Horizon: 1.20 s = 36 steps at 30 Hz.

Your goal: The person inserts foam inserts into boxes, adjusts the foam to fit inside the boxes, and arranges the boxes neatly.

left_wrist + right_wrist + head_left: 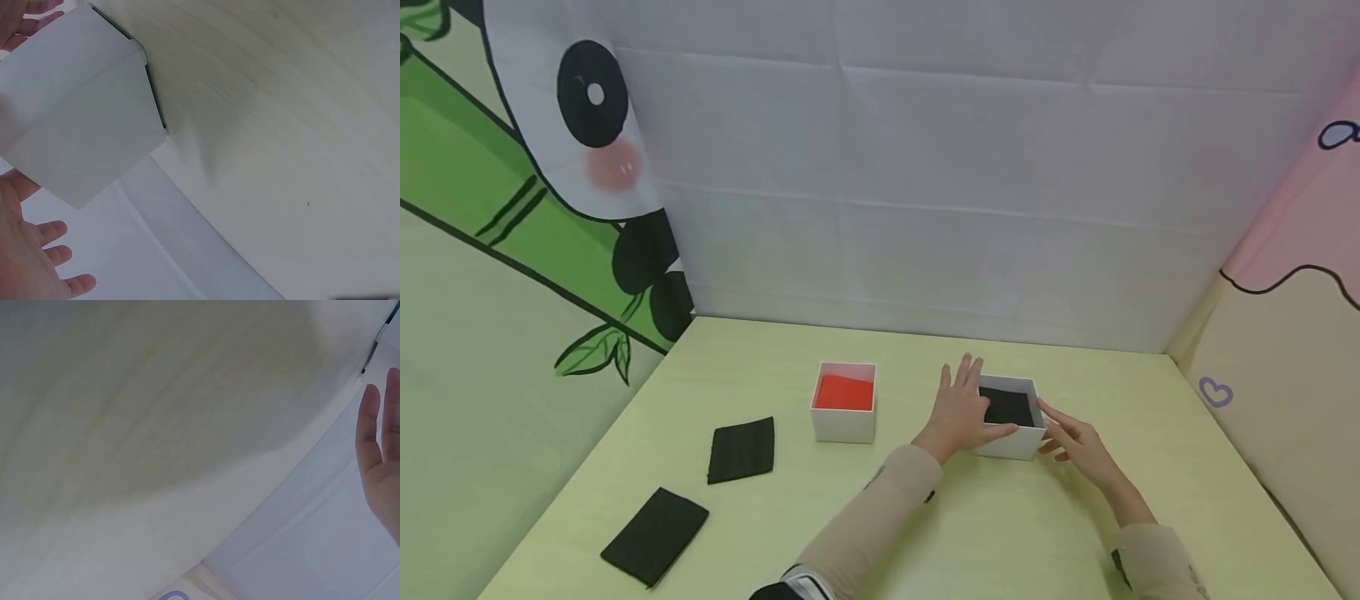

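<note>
A white box (1011,444) with folded black cloth (1007,407) inside stands between the two hands. My left hand (961,417) is at its left side, fingers spread, the thumb reaching over the near rim. On the opposite side, my right hand (1078,447) has its fingertips at the box's right wall. From the left wrist, the underside and wall of the white box (87,125) show, with the left hand (28,250) beside it, fingers apart. The right wrist view catches part of the right hand (384,450), fingers extended.
Left of the hands stands a second white box (844,426) holding red cloth (845,392). Two folded black cloths (741,450) (655,537) lie on the left of the pale yellow table (1000,533). A white sheet (925,167) hangs behind the table.
</note>
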Motion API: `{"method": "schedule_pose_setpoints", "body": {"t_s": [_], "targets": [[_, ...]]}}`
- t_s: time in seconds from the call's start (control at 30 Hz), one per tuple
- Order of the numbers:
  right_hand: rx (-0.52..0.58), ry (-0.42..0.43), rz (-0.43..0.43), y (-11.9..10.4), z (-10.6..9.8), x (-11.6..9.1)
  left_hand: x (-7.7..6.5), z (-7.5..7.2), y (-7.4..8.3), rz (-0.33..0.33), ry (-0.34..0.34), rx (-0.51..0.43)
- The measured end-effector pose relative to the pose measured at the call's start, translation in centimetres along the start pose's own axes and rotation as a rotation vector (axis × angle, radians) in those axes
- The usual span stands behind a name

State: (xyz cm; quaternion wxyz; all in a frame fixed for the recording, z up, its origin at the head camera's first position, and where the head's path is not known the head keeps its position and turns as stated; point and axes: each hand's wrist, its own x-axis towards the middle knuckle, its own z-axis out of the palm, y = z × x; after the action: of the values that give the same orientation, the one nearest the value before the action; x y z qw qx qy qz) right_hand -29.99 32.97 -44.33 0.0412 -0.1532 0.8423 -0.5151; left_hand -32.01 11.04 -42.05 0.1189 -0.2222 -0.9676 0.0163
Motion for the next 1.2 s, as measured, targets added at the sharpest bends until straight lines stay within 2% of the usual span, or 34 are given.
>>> {"method": "schedule_pose_setpoints", "body": {"t_s": [0.2, 0.33, 0.43, 0.63, 0.9, 1.2], "targets": [[0.008, -0.001, 0.021, 0.07, -0.02, 0.11, 0.59, -0.09, 0.21, 0.046, -0.001, 0.127], [-0.002, 0.004, 0.014, -0.08, 0.0, 0.0, 0.78, -0.05, 0.28, 0.047, 0.008, 0.151], [-0.007, -0.002, 0.007, -0.11, -0.01, -0.02, 0.84, -0.1, 0.37, 0.038, -0.014, 0.158], [-0.006, -0.004, 0.02, -0.15, 0.06, -0.06, 0.75, -0.07, 0.51, 0.02, -0.055, 0.136], [0.011, -0.013, 0.017, -0.25, 0.1, -0.1, 0.46, 0.17, 0.62, 0.016, -0.029, 0.082], [-0.002, -0.007, 0.008, -0.23, 0.05, 0.0, 0.04, 0.16, 0.43, 0.005, -0.04, -0.009]]}}
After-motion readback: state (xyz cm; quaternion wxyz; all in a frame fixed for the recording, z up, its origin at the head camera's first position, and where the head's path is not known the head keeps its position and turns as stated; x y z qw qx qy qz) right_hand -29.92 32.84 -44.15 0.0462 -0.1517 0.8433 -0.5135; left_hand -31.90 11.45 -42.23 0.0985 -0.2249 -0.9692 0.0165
